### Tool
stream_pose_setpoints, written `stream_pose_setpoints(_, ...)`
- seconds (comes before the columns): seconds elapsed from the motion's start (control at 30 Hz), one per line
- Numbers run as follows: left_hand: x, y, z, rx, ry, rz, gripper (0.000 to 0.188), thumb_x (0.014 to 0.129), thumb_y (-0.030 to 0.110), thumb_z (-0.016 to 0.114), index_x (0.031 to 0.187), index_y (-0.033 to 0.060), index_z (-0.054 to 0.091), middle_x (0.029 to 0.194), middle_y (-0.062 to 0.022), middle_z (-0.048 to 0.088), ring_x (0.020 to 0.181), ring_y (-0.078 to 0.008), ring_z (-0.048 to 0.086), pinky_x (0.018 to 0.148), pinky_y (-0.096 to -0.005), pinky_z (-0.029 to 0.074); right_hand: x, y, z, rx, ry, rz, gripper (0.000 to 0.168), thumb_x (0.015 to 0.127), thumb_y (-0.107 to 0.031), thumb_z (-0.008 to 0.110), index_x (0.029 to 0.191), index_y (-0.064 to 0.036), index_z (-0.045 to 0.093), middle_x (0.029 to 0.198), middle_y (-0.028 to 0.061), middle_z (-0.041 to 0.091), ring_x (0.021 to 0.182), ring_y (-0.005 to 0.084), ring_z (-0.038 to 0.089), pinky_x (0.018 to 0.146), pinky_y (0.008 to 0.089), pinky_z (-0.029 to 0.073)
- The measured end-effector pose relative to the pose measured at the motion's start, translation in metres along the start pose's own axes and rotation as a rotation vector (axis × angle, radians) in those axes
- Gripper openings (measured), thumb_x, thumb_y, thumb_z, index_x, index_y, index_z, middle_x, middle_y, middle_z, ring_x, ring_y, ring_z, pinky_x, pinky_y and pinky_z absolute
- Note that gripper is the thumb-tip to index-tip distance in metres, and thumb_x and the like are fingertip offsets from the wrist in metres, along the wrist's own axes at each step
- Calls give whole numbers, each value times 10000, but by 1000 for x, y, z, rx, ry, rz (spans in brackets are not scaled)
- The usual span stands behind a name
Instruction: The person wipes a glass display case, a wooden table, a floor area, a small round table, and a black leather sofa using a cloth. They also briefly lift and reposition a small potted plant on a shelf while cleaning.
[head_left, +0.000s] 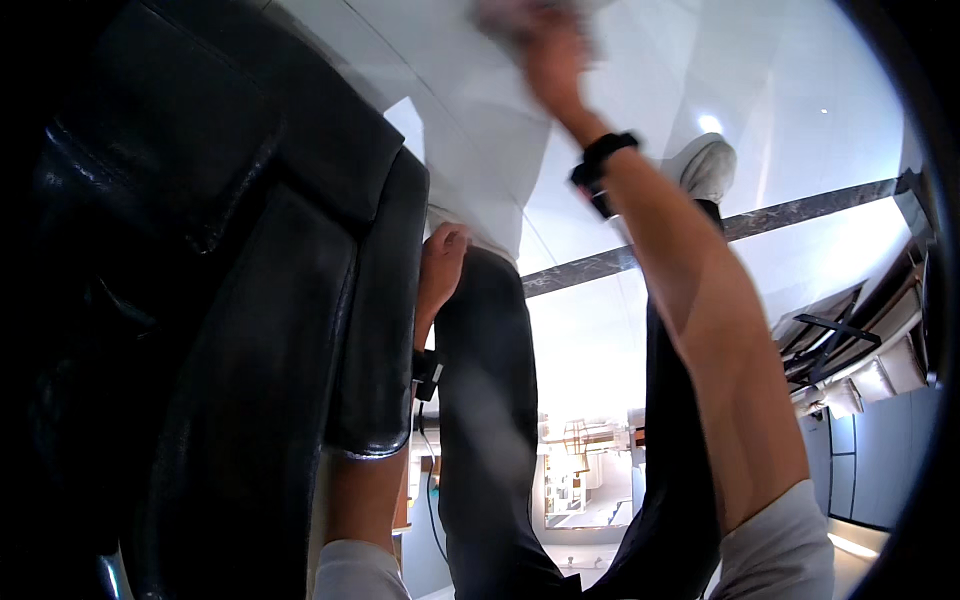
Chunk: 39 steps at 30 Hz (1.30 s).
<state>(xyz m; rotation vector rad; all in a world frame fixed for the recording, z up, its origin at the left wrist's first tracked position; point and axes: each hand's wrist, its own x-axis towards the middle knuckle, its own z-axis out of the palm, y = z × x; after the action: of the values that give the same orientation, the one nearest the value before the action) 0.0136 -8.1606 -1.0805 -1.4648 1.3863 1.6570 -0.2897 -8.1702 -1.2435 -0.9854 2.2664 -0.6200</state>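
Observation:
My right hand (553, 64) reaches over the pale tiled floor (637, 45) at the top, blurred by motion. Its fingers are around a greyish, cloth-like item (504, 19), too smeared to name surely. My left hand (444, 259) is low between a black leather sofa (262, 315) and my dark trouser leg (486, 322). Its fingers look curled beside the leg near the shoe; whether they hold anything is hidden. Dark bands with small devices circle both wrists.
A dark marbled strip (577, 271) crosses the floor between my feet. My light shoe (710, 166) stands at the right. Furniture with a black crossed frame (836, 330) and cushions (874, 379) appears at far right. A thin cable (430, 487) hangs beside my left leg.

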Motion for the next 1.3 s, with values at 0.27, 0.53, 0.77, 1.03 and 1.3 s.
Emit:
stream_pose_setpoints(0.27,-33,13,12,133,47,31,227,1073,202,544,1162,40,675,1005,-107,743,919,-203,687,850,-338,546,-146,-47,-9,-66,-986,94,222,882,-110,650,1093,-46,679,1105,188,719,1067,408,688,896,495,549)
stream_pose_setpoints(0.53,-68,143,54,381,-28,127,295,1041,247,522,1121,10,680,1049,-194,739,1025,-378,702,900,-411,542,-79,121,-253,110,-623,237,265,894,-134,617,1137,-31,649,1019,198,740,981,410,710,805,468,566)
stream_pose_setpoints(0.77,-111,312,44,-2,92,26,303,1060,269,550,1191,23,670,1044,-132,753,956,-226,721,850,-339,552,60,51,-465,21,-515,377,272,983,-238,532,1138,-40,633,841,198,735,787,376,730,723,469,568)
stream_pose_setpoints(1.03,-116,452,-61,-34,552,508,267,996,196,637,1203,29,662,1090,-166,729,1062,-354,690,940,-415,541,150,-78,-529,107,-516,248,374,976,-268,488,1192,-7,645,901,203,747,764,347,735,721,442,587)
stream_pose_setpoints(1.3,-51,500,-304,316,1339,288,628,991,129,608,1546,-30,362,1604,-294,315,1465,-436,339,1235,-489,286,259,-245,-446,220,-817,358,412,1004,-346,529,1234,-36,675,1025,199,738,985,343,710,883,430,537)
